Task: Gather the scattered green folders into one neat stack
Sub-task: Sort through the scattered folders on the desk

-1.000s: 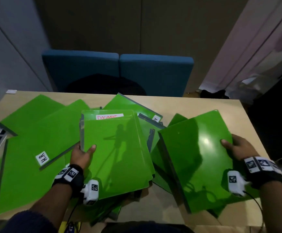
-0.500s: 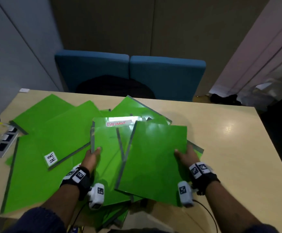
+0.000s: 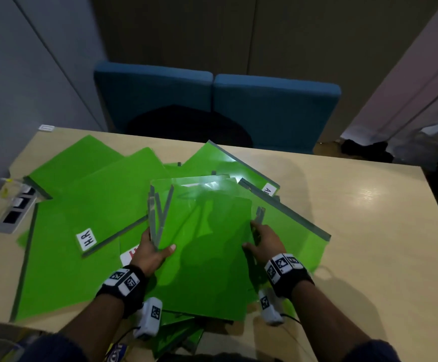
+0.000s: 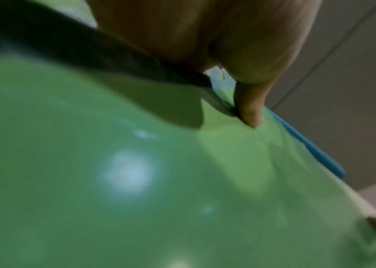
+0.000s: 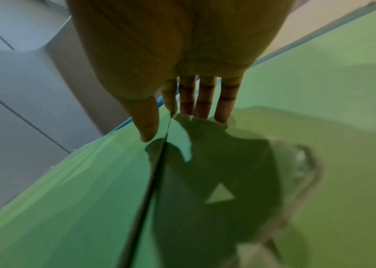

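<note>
Several green folders lie scattered on the beige table (image 3: 369,257). In the middle, a partly squared stack carries a plain green top folder (image 3: 207,257). My left hand (image 3: 157,244) grips the stack's left edge by the grey spines, thumb on top. In the left wrist view that thumb (image 4: 251,112) presses on the glossy green cover (image 4: 113,181). My right hand (image 3: 251,235) pinches the top folder's right edge. In the right wrist view the thumb lies on one side of that folder's edge (image 5: 157,181) and the straight fingers (image 5: 203,101) on the other.
More folders fan out to the left, one bearing an "H.R" label (image 3: 87,239). Others stick out behind (image 3: 228,163) and to the right (image 3: 298,239) of the stack, and some overhang the near edge (image 3: 181,335). A power strip (image 3: 14,212) sits at the left edge. Blue chairs (image 3: 212,100) stand behind.
My right hand carried a folder from the table's right side leftward and laid it on the stack that my left hand holds. It now lies nearly square on top.
</note>
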`<state>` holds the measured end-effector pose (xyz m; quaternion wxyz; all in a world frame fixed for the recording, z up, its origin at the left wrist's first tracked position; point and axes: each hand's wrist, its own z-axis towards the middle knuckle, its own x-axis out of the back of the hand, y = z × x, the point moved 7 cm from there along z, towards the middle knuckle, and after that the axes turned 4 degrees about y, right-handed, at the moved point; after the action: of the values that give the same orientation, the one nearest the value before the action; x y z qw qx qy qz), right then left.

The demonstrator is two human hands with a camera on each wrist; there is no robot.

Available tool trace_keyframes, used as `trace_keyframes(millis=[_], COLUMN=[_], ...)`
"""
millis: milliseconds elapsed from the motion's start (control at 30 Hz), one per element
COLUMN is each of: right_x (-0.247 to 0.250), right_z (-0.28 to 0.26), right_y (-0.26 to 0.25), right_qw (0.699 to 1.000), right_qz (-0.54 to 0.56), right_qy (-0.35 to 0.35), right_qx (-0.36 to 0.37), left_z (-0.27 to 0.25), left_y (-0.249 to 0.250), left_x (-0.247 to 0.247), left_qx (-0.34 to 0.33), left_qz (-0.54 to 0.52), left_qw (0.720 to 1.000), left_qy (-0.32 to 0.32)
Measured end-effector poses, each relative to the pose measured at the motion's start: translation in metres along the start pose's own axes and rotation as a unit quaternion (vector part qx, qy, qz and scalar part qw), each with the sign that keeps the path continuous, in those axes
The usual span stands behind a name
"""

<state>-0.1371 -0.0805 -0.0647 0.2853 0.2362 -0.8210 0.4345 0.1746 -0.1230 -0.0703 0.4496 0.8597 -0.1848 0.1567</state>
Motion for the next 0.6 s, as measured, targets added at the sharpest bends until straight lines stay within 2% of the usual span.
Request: trace_keyframes(millis=[133, 233, 400, 533, 600], right_x=[0.006, 0.015, 0.015, 0.005, 0.003], right_z=[0.003, 0.006, 0.015, 0.021, 0.024], right_y=[0.012, 0.017, 0.026, 0.017, 0.013], right_qw=[0.999, 1.0, 0.99, 0.957, 0.953], right_qz=[-0.025, 0.001, 0.096, 0.238, 0.248], right_qy=[-0.022, 0.008, 0.05, 0.031, 0.038], right_qx=[0.016, -0.012, -0.095, -0.162, -0.172], left_z=[-0.001, -0.001, 0.014, 0.011, 0.007], left_y=[0.009, 0.01, -0.005, -0.029, -0.031], left_x=[0.003, 0.013, 0.043, 0.048, 0.046], left_qx=[-0.02, -0.027, -0.003, 0.036, 0.029], left_qz=[0.024, 0.009, -0.018, -0.037, -0.044], left_qw=[0.999, 0.999, 0.999, 0.997, 0.996], left_qy=[0.027, 0.035, 0.043, 0.061, 0.069])
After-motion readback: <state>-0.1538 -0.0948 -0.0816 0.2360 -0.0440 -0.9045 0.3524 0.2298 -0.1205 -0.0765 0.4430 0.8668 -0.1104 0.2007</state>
